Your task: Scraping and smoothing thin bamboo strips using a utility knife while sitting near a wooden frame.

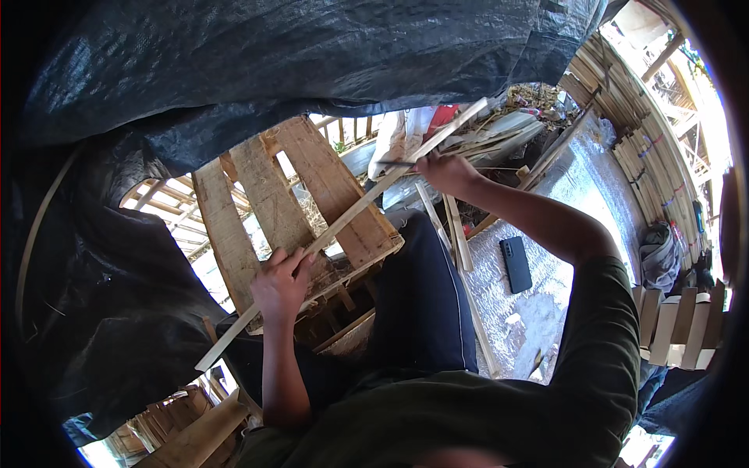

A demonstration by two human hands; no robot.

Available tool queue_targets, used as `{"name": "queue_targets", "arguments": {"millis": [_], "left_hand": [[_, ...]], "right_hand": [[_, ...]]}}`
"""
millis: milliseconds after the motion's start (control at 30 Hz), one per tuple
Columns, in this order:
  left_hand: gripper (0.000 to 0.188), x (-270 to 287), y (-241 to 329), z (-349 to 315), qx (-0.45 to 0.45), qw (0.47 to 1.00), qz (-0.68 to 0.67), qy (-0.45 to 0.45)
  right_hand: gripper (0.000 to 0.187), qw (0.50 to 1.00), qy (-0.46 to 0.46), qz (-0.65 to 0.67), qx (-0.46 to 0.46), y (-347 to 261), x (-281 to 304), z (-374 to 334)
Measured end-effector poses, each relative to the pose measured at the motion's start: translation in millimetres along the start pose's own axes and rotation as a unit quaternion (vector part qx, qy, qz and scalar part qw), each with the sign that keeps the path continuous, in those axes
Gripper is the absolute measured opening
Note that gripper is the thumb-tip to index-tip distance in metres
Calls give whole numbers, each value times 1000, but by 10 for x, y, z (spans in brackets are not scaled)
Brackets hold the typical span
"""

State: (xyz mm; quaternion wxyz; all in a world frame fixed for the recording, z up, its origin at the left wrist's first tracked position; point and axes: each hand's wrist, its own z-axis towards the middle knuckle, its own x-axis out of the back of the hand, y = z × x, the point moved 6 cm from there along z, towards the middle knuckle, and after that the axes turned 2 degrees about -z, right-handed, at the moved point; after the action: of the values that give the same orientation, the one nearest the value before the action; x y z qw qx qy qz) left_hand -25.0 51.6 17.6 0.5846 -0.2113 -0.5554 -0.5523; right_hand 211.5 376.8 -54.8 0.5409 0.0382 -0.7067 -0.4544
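A long, pale bamboo strip (355, 209) runs slantwise from the lower left to the upper right, across a slatted wooden crate (269, 191). Near its lower end, my left hand (281, 285) is closed round the strip, above the crate's near left part. My right hand (449, 173) is closed on a knife (396, 164) farther up. The knife's dark, narrow blade points left and crosses the strip; its handle is mostly hidden in my fingers. Whether the edge is cutting into the strip cannot be made out.
A black phone (515, 265) lies on a silvery sheet (558, 312) to my right. Dark tarpaulin (312, 54) hangs ahead and at the left. Bundled strips (644, 168) stand at the far right, with a grey cloth (660, 253) near them. Loose strips (458, 234) lean beside my knee.
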Motion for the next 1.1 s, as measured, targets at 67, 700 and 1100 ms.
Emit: {"name": "queue_targets", "arguments": {"millis": [67, 700, 1100], "left_hand": [[28, 18, -19, -46, 12, 1000, 0, -6], [30, -8, 28, -3, -19, 1000, -13, -2], [32, -103, 133, 128, -25, 999, -25, -20]], "right_hand": [[18, 951, 69, 265, 145, 52, 34, -28], [8, 954, 231, 86, 169, 309, -162, -225], [27, 855, -100, 177, -477, 2423, -1749, -654]]}}
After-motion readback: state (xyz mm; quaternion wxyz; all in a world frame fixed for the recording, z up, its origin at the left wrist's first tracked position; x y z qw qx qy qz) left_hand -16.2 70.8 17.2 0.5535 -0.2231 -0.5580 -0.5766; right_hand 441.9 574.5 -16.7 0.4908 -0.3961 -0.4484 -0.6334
